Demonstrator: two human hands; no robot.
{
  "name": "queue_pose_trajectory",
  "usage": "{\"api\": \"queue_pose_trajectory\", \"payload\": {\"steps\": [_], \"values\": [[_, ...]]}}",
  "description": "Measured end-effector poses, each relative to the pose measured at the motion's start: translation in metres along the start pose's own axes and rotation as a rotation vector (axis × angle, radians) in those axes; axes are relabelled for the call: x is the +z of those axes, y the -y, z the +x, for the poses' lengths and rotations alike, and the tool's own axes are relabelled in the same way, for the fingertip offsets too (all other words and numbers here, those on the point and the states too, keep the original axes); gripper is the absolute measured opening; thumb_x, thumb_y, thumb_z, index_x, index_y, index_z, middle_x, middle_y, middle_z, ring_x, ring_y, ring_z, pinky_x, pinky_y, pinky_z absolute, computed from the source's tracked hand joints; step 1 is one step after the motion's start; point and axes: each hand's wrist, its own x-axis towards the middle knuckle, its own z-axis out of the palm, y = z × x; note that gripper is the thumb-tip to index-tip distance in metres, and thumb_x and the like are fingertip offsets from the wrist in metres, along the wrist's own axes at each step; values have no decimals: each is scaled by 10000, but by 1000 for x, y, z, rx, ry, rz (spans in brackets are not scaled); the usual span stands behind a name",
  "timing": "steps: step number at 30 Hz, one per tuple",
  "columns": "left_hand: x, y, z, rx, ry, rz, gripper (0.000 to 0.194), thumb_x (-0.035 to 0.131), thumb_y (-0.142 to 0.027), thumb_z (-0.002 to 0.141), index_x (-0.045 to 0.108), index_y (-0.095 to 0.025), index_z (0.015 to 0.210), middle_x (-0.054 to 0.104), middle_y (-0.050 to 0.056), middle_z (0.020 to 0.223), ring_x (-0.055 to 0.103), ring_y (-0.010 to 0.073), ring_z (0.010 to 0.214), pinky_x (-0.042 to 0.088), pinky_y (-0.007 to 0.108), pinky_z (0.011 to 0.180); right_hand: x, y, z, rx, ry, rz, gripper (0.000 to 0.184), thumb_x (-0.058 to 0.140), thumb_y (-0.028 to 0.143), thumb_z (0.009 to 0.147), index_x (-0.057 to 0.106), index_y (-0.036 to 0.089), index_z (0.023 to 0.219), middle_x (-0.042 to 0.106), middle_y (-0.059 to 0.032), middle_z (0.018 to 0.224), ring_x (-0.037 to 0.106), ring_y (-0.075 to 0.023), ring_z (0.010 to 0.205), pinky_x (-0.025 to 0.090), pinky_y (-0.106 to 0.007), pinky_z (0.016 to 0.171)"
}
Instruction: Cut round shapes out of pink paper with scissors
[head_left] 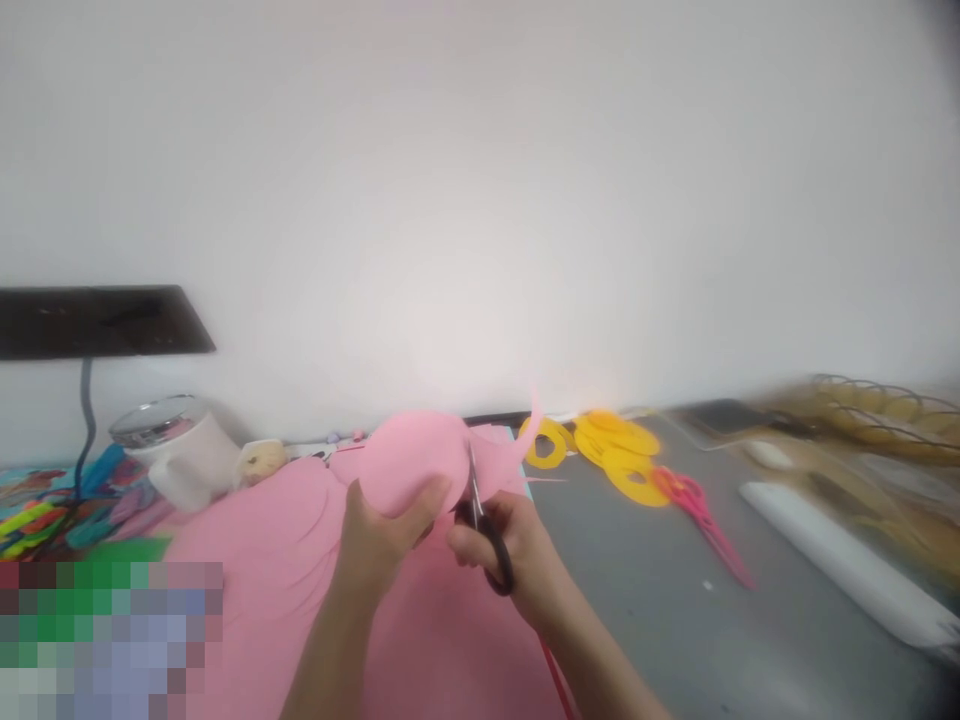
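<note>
Pinches a pink disc (409,450) in the left hand (381,532), with the thumb pressed over its lower right part and the other fingers mostly hidden behind it. Holds it with most of its face rising above the grip — over pink paper (442,640) spread below. Grips black scissors (475,490) in the right hand (521,552), closed around the handles, just right of the left thumb. Points the blades upward at the disc's right edge; cannot tell whether parted or together. Shows a thin pink strip (528,440) curling up beyond the blades. Farther right, on a grey tabletop (637,620) — yellow rings (615,440) in a pile, overlapped by pink scissors (701,515). At far left, a white mug (199,455).
</note>
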Motion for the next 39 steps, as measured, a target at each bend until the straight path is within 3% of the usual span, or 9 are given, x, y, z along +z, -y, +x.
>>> {"api": "queue_pose_trajectory", "payload": {"steps": [14,21,24,28,33,39], "values": [[-3,7,4,1,-60,-11,349,762,-437,540,655,-132,672,591,50,593,559,194,605,454,282,461,0,1,0,-8,6,-15,152,614,176,598,521,156,478,451,59,459,367,-61,447,275,-190,439],[-3,6,3,7,-45,-44,307,755,-395,568,561,-159,543,484,-15,465,448,117,452,357,245,397,1,1,0,14,-13,-31,33,613,176,601,597,151,615,489,55,477,402,-80,453,277,-200,444],[-2,3,2,6,-45,-27,290,745,-394,577,578,-158,567,522,-3,488,487,134,477,382,256,417,0,1,0,5,5,-15,115,670,219,595,573,156,605,464,58,481,361,-78,463,251,-214,455],[-1,-4,-1,5,-26,7,313,740,-395,553,677,-133,715,671,69,678,624,225,672,502,312,556,-1,3,-1,-34,87,10,366,726,292,607,393,196,490,293,87,472,219,-64,476,175,-240,461],[-3,-9,-2,-13,34,61,319,726,-395,565,705,-131,743,701,83,718,643,244,724,512,318,587,-1,7,-1,-90,108,-9,379,708,268,645,362,206,504,251,86,505,190,-74,506,181,-248,478],[-4,-11,-3,-4,51,40,259,727,-363,574,684,-153,720,683,42,677,629,211,682,497,294,581,-2,4,-1,-73,100,2,383,715,271,659,371,201,508,264,82,502,205,-72,504,168,-247,475]]}}
